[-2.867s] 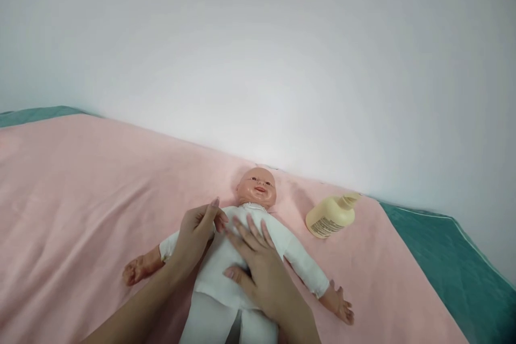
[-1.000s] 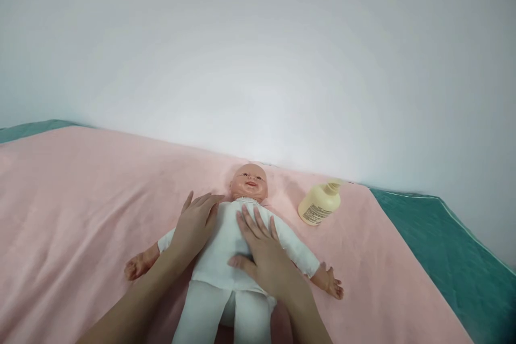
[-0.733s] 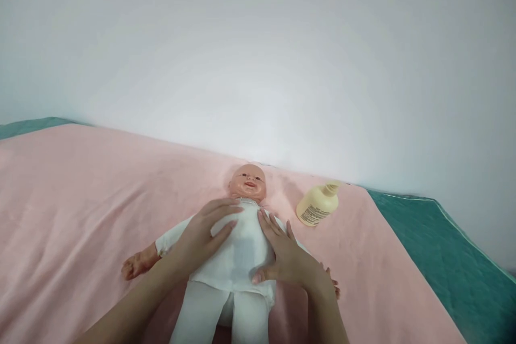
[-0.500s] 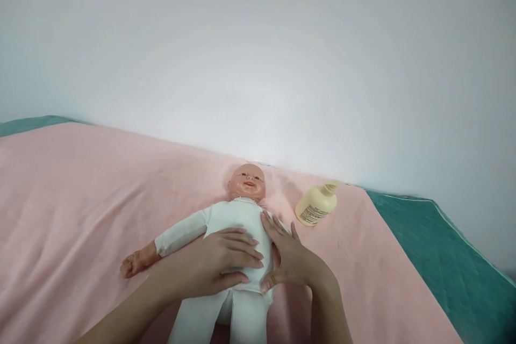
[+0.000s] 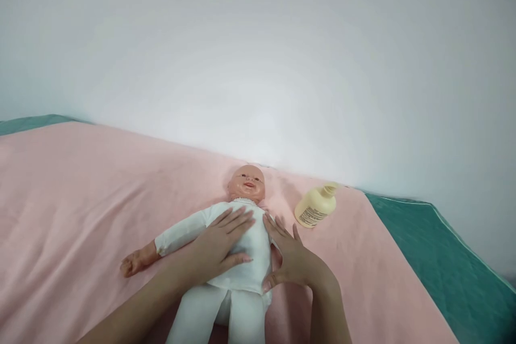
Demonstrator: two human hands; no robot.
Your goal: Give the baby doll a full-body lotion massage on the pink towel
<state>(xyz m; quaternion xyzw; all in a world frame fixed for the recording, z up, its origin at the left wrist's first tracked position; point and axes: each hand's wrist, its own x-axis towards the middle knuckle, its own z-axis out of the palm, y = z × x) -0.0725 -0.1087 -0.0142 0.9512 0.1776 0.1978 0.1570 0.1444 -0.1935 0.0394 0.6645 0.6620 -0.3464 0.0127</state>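
A: Doll [image 5: 257, 247] position?
B: On the cloth [image 5: 88, 188], supine, head [image 5: 245, 188] toward the wall [image 5: 258, 59] behind.
A: Bottle [image 5: 316, 207]?
B: On the cloth too, right of the head, apart from it.
A: Hands?
B: Left hand [image 5: 224, 239] on the chest; right hand [image 5: 289, 255] along the torso's right edge as viewed.
A: Mat [image 5: 439, 263]?
B: Under the cloth, showing far left and right.

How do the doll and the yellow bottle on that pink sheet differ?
The doll looks much larger than the yellow bottle. The doll wears white clothes; the bottle has printed text on its side. The left hand lies on the doll's chest and the right hand is at its side, while neither touches the bottle. Doll and bottle both rest on the pink sheet.
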